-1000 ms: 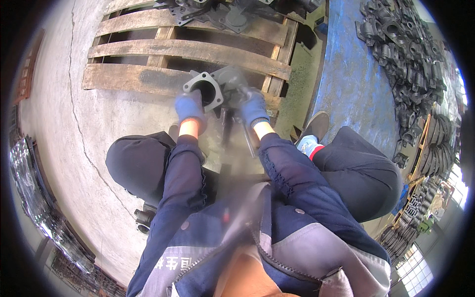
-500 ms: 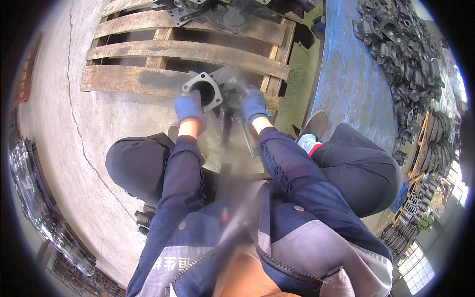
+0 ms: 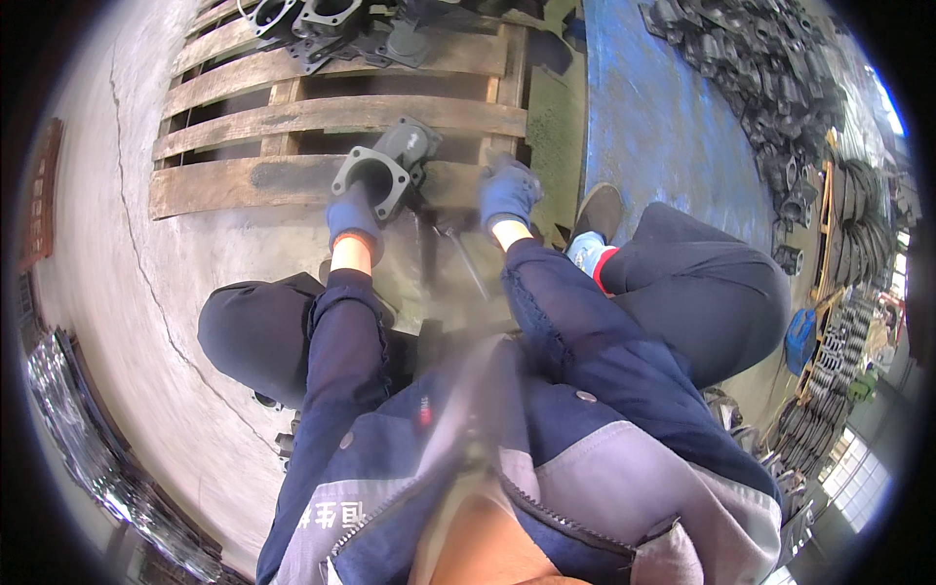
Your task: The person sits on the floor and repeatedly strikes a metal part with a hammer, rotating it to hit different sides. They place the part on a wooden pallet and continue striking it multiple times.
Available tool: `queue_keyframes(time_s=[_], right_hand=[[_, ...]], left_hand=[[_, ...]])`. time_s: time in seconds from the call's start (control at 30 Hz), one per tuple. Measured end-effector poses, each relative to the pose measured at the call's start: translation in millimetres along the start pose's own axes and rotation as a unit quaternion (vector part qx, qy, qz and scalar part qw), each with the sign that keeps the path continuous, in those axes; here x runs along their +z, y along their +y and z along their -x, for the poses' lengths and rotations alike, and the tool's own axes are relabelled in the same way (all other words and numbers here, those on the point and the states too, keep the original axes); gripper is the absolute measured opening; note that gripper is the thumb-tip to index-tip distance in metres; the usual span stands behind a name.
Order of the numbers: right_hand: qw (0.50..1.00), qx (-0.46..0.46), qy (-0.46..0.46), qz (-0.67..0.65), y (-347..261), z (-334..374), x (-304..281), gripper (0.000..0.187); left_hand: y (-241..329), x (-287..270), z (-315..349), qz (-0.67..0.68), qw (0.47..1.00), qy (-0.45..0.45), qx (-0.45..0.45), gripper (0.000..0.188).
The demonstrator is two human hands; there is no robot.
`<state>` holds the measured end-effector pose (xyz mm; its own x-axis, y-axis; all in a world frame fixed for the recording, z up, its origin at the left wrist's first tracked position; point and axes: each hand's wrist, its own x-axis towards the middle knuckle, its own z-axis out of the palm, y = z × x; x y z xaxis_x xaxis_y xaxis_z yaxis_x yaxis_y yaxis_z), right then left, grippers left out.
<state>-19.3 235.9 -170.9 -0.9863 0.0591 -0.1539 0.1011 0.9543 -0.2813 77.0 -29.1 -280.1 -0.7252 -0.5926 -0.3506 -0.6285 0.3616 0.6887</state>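
A dark grey metal casting [image 3: 409, 144] with a round bore and a four-holed flange is held up over the near edge of a wooden pallet. My left hand [image 3: 353, 213], in a blue glove, grips it at the flange, fingers reaching into the bore. To the right and apart from the casting is my right hand [image 3: 509, 193], also gloved. Its fingers are curled, their tips dark and blurred; anything between them cannot be made out. Between my forearms a thin metal rod [image 3: 469, 263] slants down beside a blurred dark upright piece.
More dark castings [image 3: 327, 15] lie on the far part of the wooden pallet [image 3: 341, 117]. On the right, a large heap of castings [image 3: 751, 93] rests along a worn blue surface [image 3: 673, 127]. Shiny wrapped goods [image 3: 93, 439] line the left side. My bent knees flank the working spot.
The casting has moved away from my right hand, leaving a wider gap between them. My left hand keeps its grip on it. The whole view has shifted, showing more castings on the pallet.
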Motion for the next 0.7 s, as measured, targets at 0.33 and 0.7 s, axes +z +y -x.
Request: queue_keyframes(time_s=[0.33,0.7], right_hand=[[0.982,0.007,-0.107,0.157,-1.9,-77.1,1.5,0.034],[0.976,-0.035,-0.189,0.107,18.3,-138.1,-46.3,0.035]], left_hand=[[74.1,-27.9,29.4,0.311,0.908,-0.009,-0.28,0.041],[54.2,-43.5,11.0,-0.022,0.991,-0.063,-0.112,0.055]])
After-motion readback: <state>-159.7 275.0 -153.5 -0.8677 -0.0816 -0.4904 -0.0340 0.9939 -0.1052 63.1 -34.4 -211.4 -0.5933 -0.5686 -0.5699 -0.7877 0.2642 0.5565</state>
